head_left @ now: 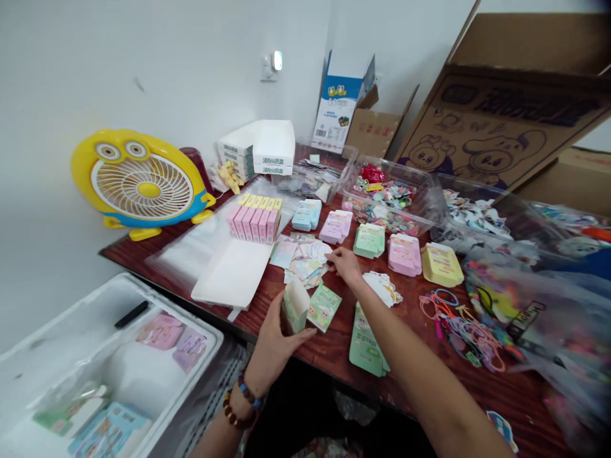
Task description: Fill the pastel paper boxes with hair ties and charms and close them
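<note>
1. One dark red wooden table (324,346) spread beneath everything.
2. One large brown printed cardboard carton (482,127) stood at back right.
3. One yellow-and-blue cartoon-faced fan (147,184) stood at left.
4. The right hand (344,264), fingertips close together, reached the pale paper sticker pile (305,257); whether it gripped one could not be told.
5. The left hand (274,340) was clamped around an open green paper box (296,306), near the table's front edge.
</note>
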The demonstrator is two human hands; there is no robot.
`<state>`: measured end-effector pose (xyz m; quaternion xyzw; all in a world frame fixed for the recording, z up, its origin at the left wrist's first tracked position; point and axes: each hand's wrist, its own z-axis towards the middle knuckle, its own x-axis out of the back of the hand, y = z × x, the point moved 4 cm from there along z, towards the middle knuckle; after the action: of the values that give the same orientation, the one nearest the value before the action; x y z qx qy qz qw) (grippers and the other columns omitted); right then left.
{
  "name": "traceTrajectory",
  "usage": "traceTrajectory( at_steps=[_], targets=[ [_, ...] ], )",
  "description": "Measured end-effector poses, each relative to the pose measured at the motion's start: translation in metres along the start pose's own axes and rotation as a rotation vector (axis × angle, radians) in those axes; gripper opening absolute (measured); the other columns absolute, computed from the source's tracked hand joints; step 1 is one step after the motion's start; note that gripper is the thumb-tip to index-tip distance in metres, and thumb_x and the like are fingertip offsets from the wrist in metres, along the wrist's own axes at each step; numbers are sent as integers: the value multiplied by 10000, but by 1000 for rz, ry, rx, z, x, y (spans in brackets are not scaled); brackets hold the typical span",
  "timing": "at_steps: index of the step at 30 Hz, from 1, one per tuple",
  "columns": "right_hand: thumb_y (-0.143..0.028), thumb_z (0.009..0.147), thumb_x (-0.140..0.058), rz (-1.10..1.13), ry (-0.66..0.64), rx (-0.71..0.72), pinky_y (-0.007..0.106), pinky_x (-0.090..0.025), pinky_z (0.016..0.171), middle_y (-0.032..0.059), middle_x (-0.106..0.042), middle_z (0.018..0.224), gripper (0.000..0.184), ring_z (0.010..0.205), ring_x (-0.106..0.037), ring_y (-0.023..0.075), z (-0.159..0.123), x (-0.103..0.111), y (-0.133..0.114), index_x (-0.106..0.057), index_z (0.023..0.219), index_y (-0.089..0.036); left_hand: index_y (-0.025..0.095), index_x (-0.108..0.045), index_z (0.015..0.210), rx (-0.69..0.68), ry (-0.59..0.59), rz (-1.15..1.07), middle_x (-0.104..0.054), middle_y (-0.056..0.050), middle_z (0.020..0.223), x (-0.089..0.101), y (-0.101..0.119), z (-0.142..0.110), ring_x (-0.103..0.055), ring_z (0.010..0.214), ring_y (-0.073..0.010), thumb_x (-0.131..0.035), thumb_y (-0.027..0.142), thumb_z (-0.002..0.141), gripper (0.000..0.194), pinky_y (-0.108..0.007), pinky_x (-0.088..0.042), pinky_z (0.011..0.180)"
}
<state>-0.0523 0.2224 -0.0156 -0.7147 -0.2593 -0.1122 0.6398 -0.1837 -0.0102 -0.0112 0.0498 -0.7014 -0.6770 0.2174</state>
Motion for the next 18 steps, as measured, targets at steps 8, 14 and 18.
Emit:
traceTrajectory(
  at_steps=[8,14,18],
  targets=[
    [-489,714,-721,380,-143,167,208,-397,423,-11,-629,601,328,451,-548,109,-90,62,-24,-589,775,-195,212,-467,1255,-220,60,356,-565,-90,1197,-4,7,4,-543,1159,-297,-853,365,657,728,-491,-439,1018],
    [-416,782,-670,177,-242,313,236,-426,502,-15,-597,580,249,512,-543,119,-148,82,-30,-624,692,-189,210,-444,1299,-317,-29,493,-545,-93,1150,-23,22,-6,-542,1106,-300,-853,358,663,771,-474,-475,962],
    [-383,792,-679,-58,-151,374,239,-372,531,-16,-601,612,208,568,-519,128,-165,80,-30,-623,693,-209,241,-413,1343,-354,-88,526,-526,-83,1165,-33,31,-12,-536,1107,-293,-801,383,728,741,-460,-484,950]
  ],
)
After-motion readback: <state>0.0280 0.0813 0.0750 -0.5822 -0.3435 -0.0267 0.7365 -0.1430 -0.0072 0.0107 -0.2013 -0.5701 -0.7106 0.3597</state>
